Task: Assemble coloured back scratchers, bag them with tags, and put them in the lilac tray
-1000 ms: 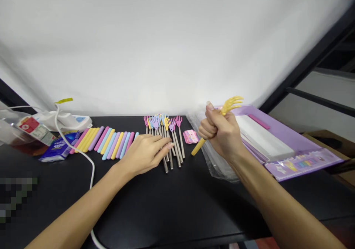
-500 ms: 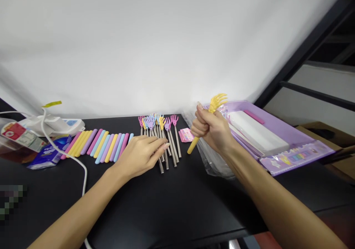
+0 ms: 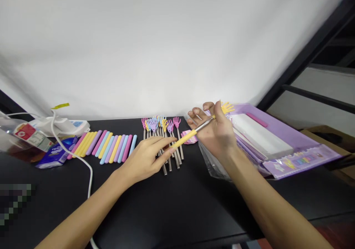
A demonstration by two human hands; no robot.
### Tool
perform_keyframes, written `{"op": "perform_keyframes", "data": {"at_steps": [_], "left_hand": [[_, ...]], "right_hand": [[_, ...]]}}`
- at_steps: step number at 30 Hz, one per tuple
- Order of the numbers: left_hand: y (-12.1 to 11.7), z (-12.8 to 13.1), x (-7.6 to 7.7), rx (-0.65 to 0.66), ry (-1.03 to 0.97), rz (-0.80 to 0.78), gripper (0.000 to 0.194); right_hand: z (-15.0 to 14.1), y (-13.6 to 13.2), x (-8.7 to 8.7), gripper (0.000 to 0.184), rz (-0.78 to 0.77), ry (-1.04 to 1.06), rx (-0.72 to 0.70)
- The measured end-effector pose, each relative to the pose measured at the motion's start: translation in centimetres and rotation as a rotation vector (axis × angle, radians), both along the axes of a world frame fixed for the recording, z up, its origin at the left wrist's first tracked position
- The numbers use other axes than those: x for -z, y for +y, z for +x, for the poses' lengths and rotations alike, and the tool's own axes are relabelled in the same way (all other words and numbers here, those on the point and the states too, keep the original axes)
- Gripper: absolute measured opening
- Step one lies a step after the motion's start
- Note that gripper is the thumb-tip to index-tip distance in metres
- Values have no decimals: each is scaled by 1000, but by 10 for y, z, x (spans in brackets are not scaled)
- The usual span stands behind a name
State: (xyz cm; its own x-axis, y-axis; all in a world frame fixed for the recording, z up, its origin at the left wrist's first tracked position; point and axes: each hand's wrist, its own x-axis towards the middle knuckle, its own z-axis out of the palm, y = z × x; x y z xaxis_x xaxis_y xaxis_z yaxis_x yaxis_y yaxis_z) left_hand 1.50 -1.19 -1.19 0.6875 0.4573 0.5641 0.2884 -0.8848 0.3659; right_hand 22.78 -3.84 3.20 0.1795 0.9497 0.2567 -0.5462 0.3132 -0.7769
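I uncurl my right hand (image 3: 217,140), fingers half open behind the yellow back scratcher (image 3: 203,125), metal shaft (image 3: 206,122) now showing; my left hand (image 3: 151,153) pinches the handle's (image 3: 184,139) end.

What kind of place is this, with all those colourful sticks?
Probably a work corner, though I can't be sure: on the black tabletop lie a row of rounded, colourful sticks, a bunch of silver metal rods with little coloured claw heads, and an open, flat purple box with a printed flap.
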Motion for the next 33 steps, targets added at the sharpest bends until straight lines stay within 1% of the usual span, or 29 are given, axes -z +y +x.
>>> {"op": "perform_keyframes", "data": {"at_steps": [2, 4, 6, 9, 11, 14, 16, 18, 20, 22, 24, 26, 28, 30, 33], "left_hand": [[-2, 1, -1, 16, -33, -97, 25], [-1, -1, -3, 13, -81, -113, 22], [3, -4, -6, -13, -119, -73, 18], [11, -10, -11, -81, -147, 7, 12], [17, -14, -12, -113, -158, 57, 9], [22, -18, -10, -115, -145, 90, 8], [23, -19, -7, -120, -131, 95, 7], [23, -20, -6, -142, -115, 104, 7], [21, -18, -5, -165, -81, 161, 8], [18, -14, -4, -174, -14, 271, 11], [15, -8, -2, -183, 51, 379, 15], [12, -4, 0, -201, 103, 417, 16], [12, -2, 1, -222, 125, 396, 17], [14, -4, -2, -243, 153, 348, 17], [23, -13, -11, -339, 229, 300, 11]], "right_hand": [[-3, 1, 6, 36, -15, 11, -14], [-1, 2, 9, 39, -51, -20, -19], [8, 3, 8, 40, -118, -35, 48], [24, 2, 5, 31, -204, 18, 206], [31, 1, 6, 29, -242, -2, 219], [35, -1, 11, 33, -286, -209, 204], [34, -2, 14, 40, -261, -293, 206], [32, -3, 17, 48, -212, -287, 185], [29, -4, 19, 41, -177, -293, 132], [22, -5, 22, 32, -175, -345, 56], [13, -6, 27, 28, -192, -401, -24], [4, -7, 32, 28, -202, -426, -59], [0, -7, 35, 26, -192, -436, -45], [0, -6, 35, 25, -183, -434, -14], [6, -3, 30, 25, -144, -302, 105]]}}
